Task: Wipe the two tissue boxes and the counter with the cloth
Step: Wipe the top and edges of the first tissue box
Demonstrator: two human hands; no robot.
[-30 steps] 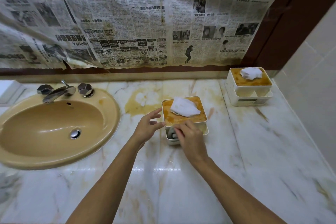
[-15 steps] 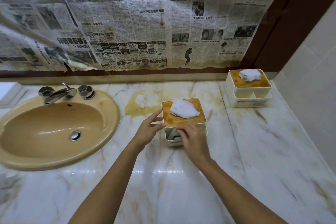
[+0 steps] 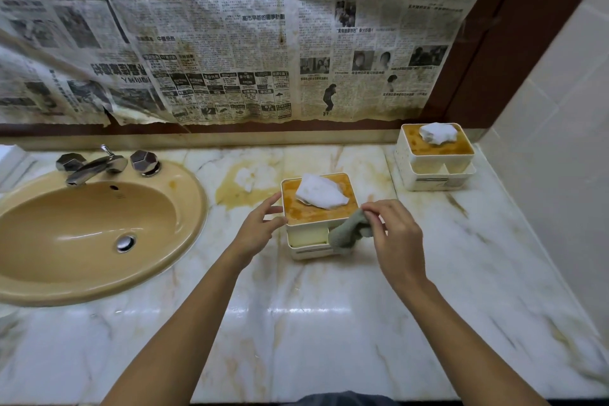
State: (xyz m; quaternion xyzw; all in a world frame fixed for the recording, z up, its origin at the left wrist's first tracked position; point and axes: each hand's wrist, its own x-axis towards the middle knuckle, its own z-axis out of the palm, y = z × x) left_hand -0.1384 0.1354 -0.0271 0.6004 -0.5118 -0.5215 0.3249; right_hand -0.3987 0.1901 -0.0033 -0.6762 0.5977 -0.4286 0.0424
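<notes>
At the left sits the tan sink (image 3: 99, 224), untouched. Our left hand (image 3: 260, 224) braces the left wall of the near tissue box (image 3: 313, 214) with fairly straight fingers, as it did a second ago. The change lies just to the right. The grey-green cloth (image 3: 346, 236), tucked in the box's front compartment a moment ago, now hangs out at its front right corner, pinched by our right hand (image 3: 395, 234), which has lifted up and to the right. We judge wiping can begin. The far tissue box (image 3: 436, 158) and the stained table (image 3: 329, 323) both look unwiped.
</notes>
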